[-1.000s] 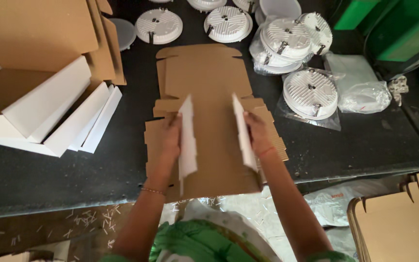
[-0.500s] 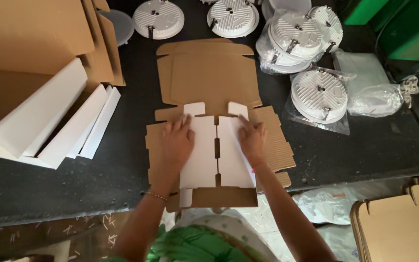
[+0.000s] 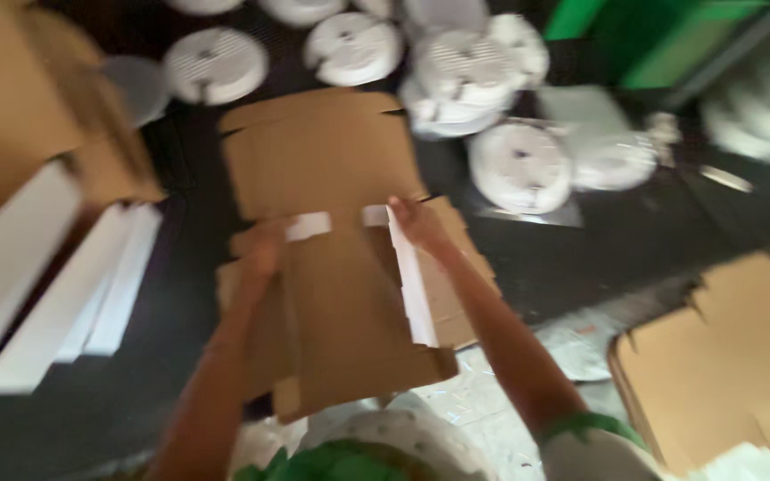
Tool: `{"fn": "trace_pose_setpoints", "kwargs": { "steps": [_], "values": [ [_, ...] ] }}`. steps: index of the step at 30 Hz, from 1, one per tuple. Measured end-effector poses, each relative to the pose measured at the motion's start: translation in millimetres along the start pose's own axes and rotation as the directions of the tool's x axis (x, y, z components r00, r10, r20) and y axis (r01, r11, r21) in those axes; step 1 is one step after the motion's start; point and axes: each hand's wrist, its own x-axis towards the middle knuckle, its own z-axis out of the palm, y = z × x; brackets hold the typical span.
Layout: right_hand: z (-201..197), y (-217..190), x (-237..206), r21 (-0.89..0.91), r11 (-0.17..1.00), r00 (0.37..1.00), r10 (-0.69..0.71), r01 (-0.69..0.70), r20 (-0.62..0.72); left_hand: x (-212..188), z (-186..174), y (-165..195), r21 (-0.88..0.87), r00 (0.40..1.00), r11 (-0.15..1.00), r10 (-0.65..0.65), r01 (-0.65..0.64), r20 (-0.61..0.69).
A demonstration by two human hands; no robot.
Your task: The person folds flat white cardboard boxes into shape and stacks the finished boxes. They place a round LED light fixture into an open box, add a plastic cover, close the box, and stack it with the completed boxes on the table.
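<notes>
Cardboard box blank (image 3: 331,267), brown and flat-cut, lies on a dark table (image 3: 171,356) directly in front of the person; every place below is given relative to this blank. The view is blurred by motion.

Far to its left, white folded boxes (image 3: 55,285) lean in a row, with a tall stack of brown cardboard (image 3: 20,98) behind them. Just beyond the blank's far left corner sits a round white disc-shaped fitting (image 3: 216,64).

At the blank's left edge, the left hand (image 3: 265,254) rests on the cardboard, fingers curled over a raised side flap; the blur hides whether it pinches the flap or only presses it. A small white tab (image 3: 307,226) shows just beside that hand.

At the blank's right side, the right hand (image 3: 416,223) grips the top end of a white-faced side panel (image 3: 410,281), which stands up on edge from the blank's base. The two hands are apart, one on each side of the blank's middle.

Beyond the blank's far edge and to its right lie more round white fittings (image 3: 520,165), some in clear plastic bags. A green crate (image 3: 661,40) stands far off to the upper right. To the lower right, well apart from the blank, another stack of brown cardboard sheets (image 3: 724,356) sits.
</notes>
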Motion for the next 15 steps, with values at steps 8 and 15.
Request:
{"fn": "trace_pose_setpoints", "kwargs": {
  "steps": [8, 15],
  "values": [
    [-52, 8, -38, 0.468, 0.797, 0.921, 0.372, -0.381, 0.116, -31, -25, -30, -0.11, 0.989, 0.988, 0.095, -0.107, -0.112],
    [-103, -82, -218, 0.688, 0.465, 0.705, 0.702, -0.557, 0.096, -130, 42, 1, -0.126, 0.952, 0.948, 0.3, -0.291, 0.058]
  ]
}}
